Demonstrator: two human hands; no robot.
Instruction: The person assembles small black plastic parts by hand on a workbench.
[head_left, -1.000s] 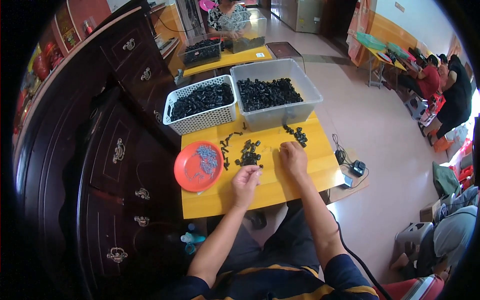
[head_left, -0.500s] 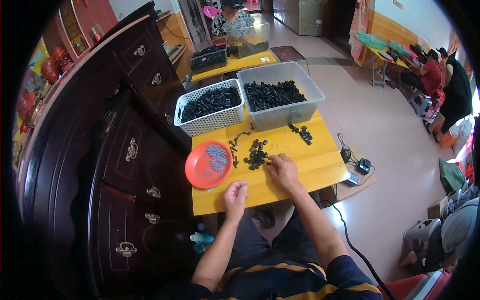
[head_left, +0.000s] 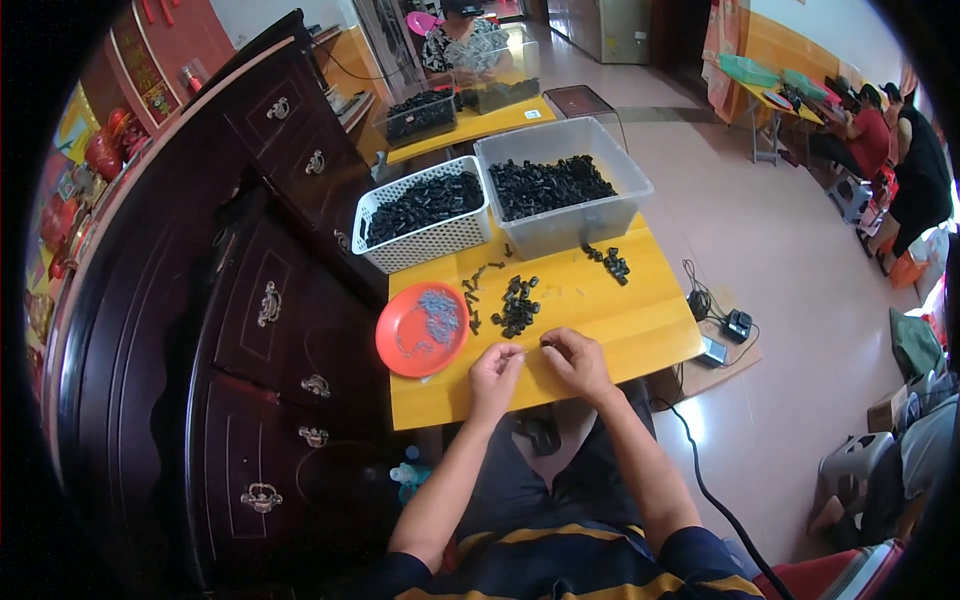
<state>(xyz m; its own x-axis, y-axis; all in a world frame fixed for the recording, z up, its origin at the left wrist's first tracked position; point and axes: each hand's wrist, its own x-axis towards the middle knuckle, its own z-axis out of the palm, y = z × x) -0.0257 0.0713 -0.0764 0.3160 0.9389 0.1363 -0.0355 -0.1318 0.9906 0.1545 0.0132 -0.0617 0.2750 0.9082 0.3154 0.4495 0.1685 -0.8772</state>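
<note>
My left hand [head_left: 496,369] is closed in a pinch over the front of the yellow table; what its fingertips hold is too small to make out. Facing it, my right hand [head_left: 577,364] pinches a small dark piece, seemingly one of the black plastic parts, with a narrow gap between the two hands. Just beyond them lies a loose pile of small black plastic parts [head_left: 519,307]. A row of thin black pieces [head_left: 471,300] runs along its left. To the left of my left hand, a red plate [head_left: 393,318] bears many tiny blue-grey pieces [head_left: 439,316].
A white perforated basket [head_left: 430,247] and a clear plastic bin [head_left: 575,238], both full of black parts, stand at the table's back. More black parts [head_left: 610,264] lie before the bin. A dark wooden cabinet [head_left: 235,330] borders the left. Other people sit and stand farther off.
My right hand has drawn back from the black pile toward me, with a small dark piece in its fingertips. My left hand has moved up and right to meet it.
</note>
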